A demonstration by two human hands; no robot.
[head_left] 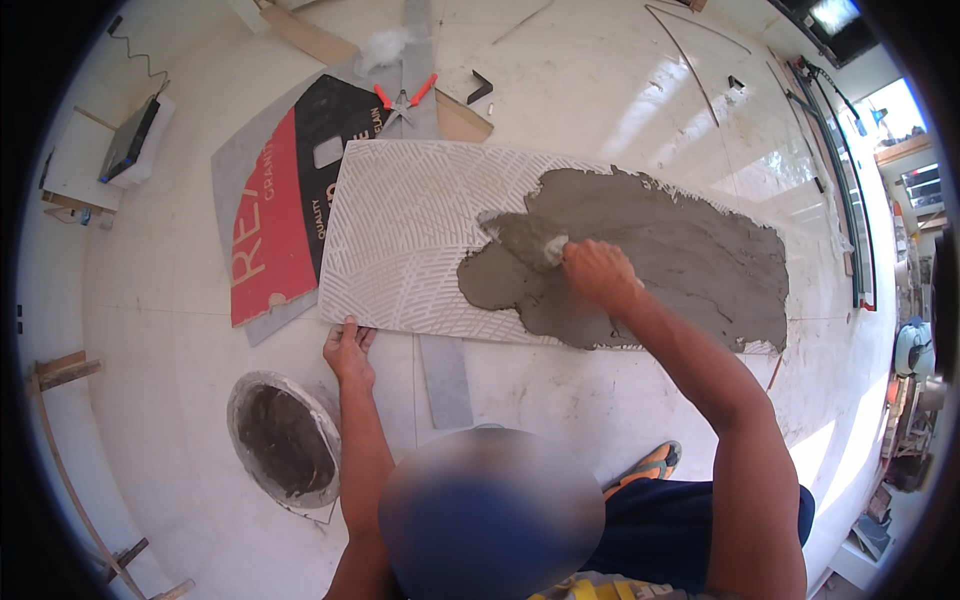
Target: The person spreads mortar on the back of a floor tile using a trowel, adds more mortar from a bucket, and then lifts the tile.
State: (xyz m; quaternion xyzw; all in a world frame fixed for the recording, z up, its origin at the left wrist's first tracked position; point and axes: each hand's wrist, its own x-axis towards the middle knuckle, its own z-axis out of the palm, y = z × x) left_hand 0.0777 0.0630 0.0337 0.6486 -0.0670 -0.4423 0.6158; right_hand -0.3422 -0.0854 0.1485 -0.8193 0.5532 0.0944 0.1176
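A large tile [400,215] lies with its ridged back facing up. Wet grey mortar [690,260] covers its middle and right side; the left part shows bare ridges. My right hand [602,275] is closed round the handle of a trowel [555,248], whose mortar-coated blade rests in the left part of the grey layer. At the tile's near left corner, my left hand [349,352] grips the edge, thumb at the rim and fingers just below it. A bucket [240,425] with grey mortar inside stands left of my left forearm.
Beyond the tile lie red-and-black cardboard [275,230], pliers [402,103] with red handles and a small black angle piece [480,87]. A grey strip [447,390] sticks out under the tile's near edge. Long dark rails [835,190] stand along the right.
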